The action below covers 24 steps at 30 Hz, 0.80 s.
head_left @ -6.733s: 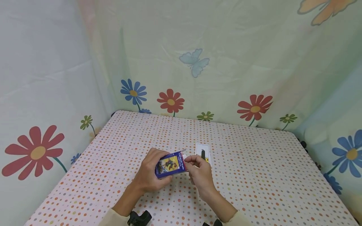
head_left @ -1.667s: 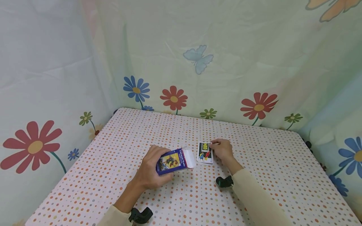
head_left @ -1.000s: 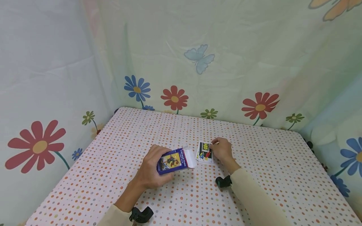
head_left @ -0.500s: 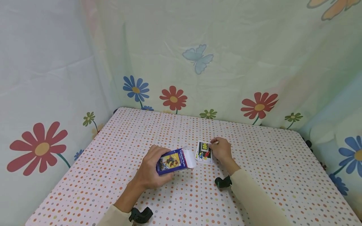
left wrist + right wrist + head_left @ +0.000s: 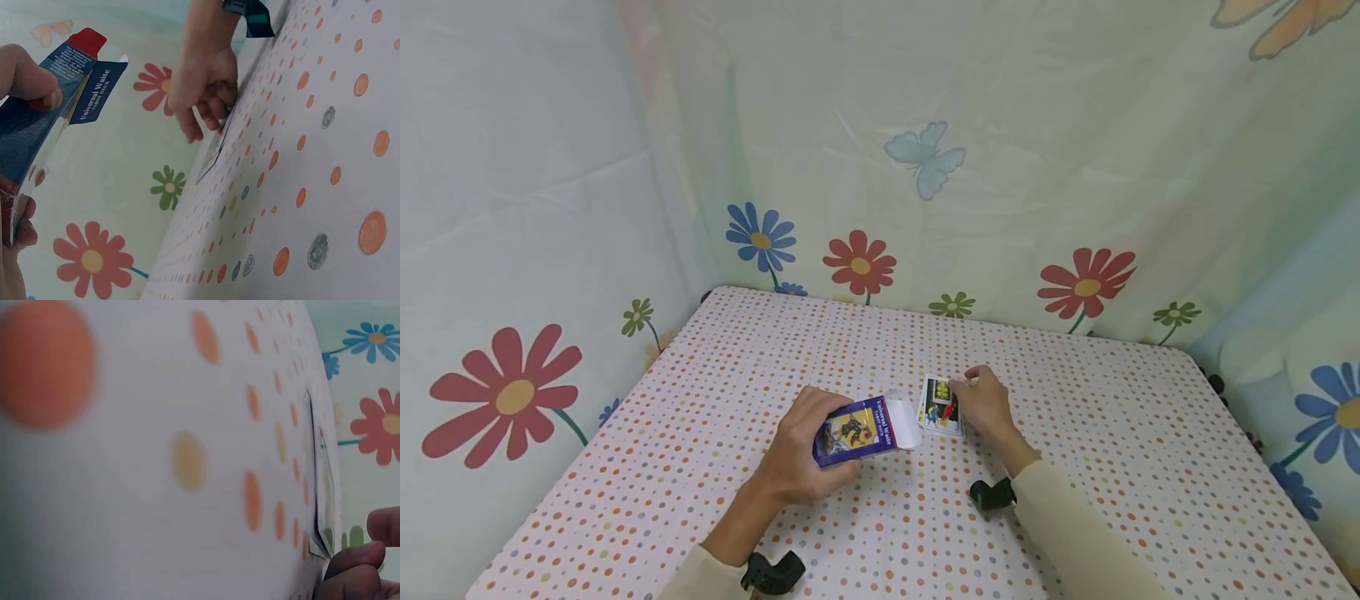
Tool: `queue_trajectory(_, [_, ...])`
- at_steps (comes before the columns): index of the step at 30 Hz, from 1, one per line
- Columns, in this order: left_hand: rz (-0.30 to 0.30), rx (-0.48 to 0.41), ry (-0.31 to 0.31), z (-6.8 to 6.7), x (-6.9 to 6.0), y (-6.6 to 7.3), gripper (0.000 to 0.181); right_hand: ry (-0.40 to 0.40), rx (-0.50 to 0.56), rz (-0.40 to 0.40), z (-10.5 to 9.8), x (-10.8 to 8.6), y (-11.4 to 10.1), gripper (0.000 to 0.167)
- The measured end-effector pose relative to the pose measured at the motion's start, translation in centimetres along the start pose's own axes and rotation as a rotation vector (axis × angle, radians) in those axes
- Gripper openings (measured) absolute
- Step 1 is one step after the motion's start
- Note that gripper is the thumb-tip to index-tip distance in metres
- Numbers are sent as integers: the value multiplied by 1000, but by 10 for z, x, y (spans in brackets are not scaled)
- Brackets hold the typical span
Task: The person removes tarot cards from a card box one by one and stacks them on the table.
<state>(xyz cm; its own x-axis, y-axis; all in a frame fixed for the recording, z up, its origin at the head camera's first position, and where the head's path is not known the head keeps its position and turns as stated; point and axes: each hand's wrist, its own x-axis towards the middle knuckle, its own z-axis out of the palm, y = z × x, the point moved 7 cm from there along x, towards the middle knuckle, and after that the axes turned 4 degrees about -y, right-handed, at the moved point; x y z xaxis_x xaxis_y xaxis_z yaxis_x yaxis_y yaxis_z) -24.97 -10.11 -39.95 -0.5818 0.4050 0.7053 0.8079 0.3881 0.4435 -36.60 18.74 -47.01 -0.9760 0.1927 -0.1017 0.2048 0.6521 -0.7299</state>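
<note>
Though open, box (image 5: 852, 430) in left hand (image 5: 801, 454).

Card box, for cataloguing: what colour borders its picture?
Purplish blue; the card box shows best in the head view.

A blue tarot box (image 5: 853, 430) is resting in the curled grip of the left hand (image 5: 801, 450), tilting slightly and hanging clear of the dotted tabletop (image 5: 887, 533). Its front is showing a yellow-framed picture beside the pale lettering "Universal Waite", and its end is gaping open, the white inside of the flap (image 5: 904, 423) pointing toward the cards. In the left wrist view a red tab (image 5: 87, 42) is sticking out beside the flap. A few cards (image 5: 940, 408) are lying face up in a slightly uneven pile, the top one showing yellow, red and blue on black inside a white border. The right hand (image 5: 988, 408) is touching their far right corner.
</note>
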Motion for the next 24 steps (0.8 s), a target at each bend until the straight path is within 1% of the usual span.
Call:
queue_trajectory(3, [12,-10,-2,0,1,1,64,-4,13,-11,1,-6,-4,49])
queue_trajectory(7, [25,-24,-5,0,1,1,64,-29,50,-43,5,-15,-11,50])
queue_trajectory(11, [32,-24,-4,0,1,1,64,-40,89,-94,7,-22,-19,48])
queue_trajectory(14, [34,-18,-4,0,1,1,64,-41,129,-150,5,-28,-26,45])
queue_trajectory(18, [38,-17,-5,1,1,1,64,-13,188,-216,2,-37,-34,39])
queue_trajectory(20, [39,-15,-6,2,1,0,63,3,216,-232,2,-42,-39,35])
queue_trajectory(24, [35,-12,-8,3,0,-1,63,17,306,-246,2,-53,-47,27])
